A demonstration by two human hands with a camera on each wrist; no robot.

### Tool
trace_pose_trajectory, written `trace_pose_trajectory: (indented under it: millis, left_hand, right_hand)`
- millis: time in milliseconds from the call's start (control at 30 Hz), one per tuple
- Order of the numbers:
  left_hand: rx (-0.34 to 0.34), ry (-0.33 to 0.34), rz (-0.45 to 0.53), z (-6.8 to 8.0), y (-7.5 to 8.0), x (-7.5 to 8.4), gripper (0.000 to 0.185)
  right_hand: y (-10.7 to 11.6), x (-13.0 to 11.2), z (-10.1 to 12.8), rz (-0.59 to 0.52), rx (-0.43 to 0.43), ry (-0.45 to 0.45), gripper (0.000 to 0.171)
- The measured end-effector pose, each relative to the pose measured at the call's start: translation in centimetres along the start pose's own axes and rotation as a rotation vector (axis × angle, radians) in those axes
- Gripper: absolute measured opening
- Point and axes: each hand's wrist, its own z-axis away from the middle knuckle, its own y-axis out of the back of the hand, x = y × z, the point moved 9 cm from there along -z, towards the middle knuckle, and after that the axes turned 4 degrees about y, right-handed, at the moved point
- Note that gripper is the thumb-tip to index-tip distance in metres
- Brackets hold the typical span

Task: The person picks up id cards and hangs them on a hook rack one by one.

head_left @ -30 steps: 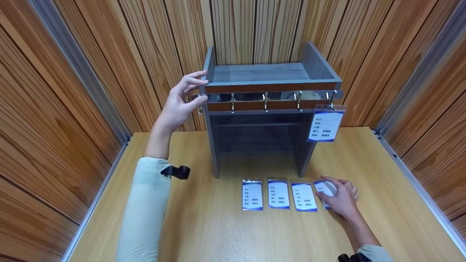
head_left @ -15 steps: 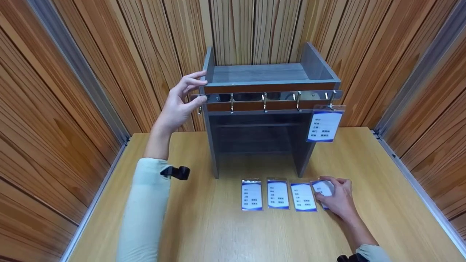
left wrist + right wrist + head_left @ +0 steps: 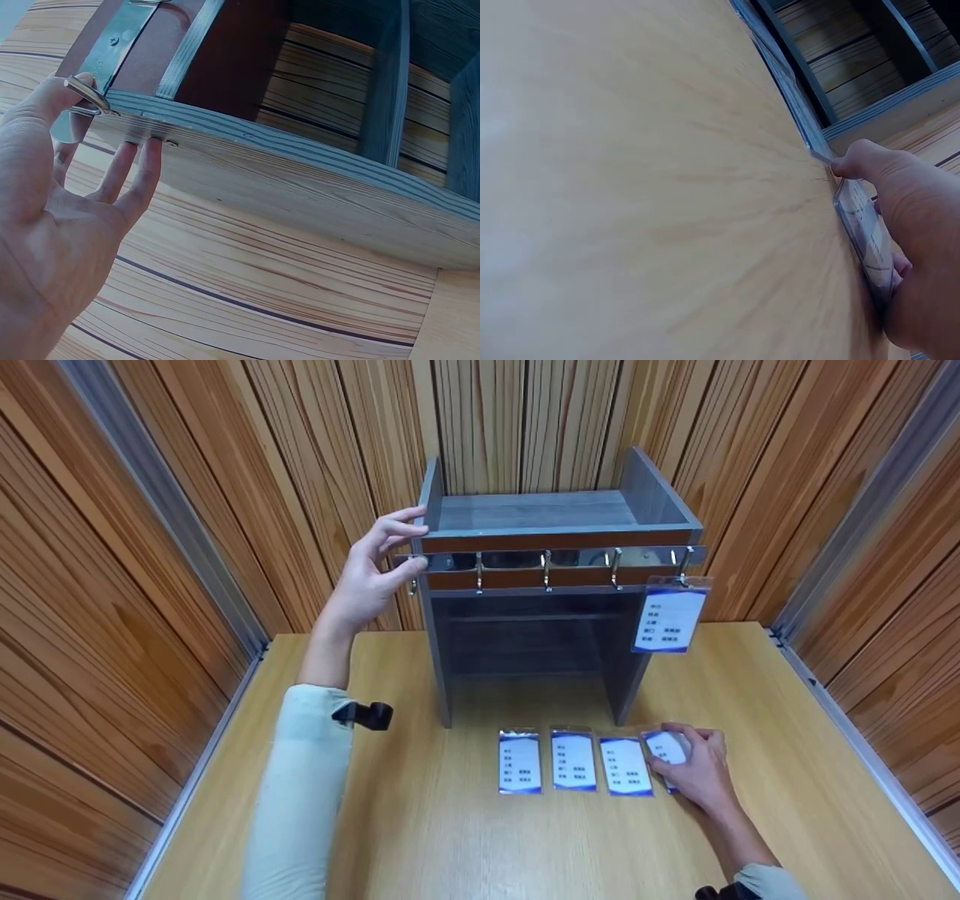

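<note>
A grey wooden shelf (image 3: 532, 514) stands at the back with a metal hook rail (image 3: 577, 558) across its front. My left hand (image 3: 371, 574) holds the rail's left end. Its thumb lies at the front by the end hook (image 3: 88, 94), while other fingers touch the shelf's side panel. On the table, my right hand (image 3: 701, 769) grips the rightmost ID badge (image 3: 666, 748) in a row, thumb at its left edge and fingers at the far right. That hand partly covers the badge, seen edge-on in the right wrist view. Another badge (image 3: 670, 619) hangs from the rightmost hook.
Three more badges lie left of the gripped one: a left badge (image 3: 519, 765), a middle badge (image 3: 574, 761) and a neighbouring badge (image 3: 626, 765) close to my thumb. They lie on the wooden table (image 3: 465, 840) before the shelf. Wood-panelled walls (image 3: 187, 510) enclose the table.
The right hand has shifted slightly left with its badge, closer to the neighbouring badge, mostly during the first half second. The left hand stays on the rail.
</note>
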Motion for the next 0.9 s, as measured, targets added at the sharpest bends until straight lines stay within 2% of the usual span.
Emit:
trace_pose_trajectory:
  millis: [267,567,900]
  left_hand:
    - [-0.006,-0.005,0.007,-0.2,-0.4,0.0,0.037]
    - [0.003,-0.003,0.003,-0.1,-0.1,0.0,0.033]
    - [0.005,0.001,-0.006,0.0,0.1,0.0,0.035]
  right_hand:
    - [1.2,-0.3,-0.1,0.009,0.022,0.012,0.079]
    - [1.4,-1.2,0.0,-0.004,0.040,0.017,0.080]
    - [1.8,-2.5,0.6,0.015,0.098,0.086,0.074]
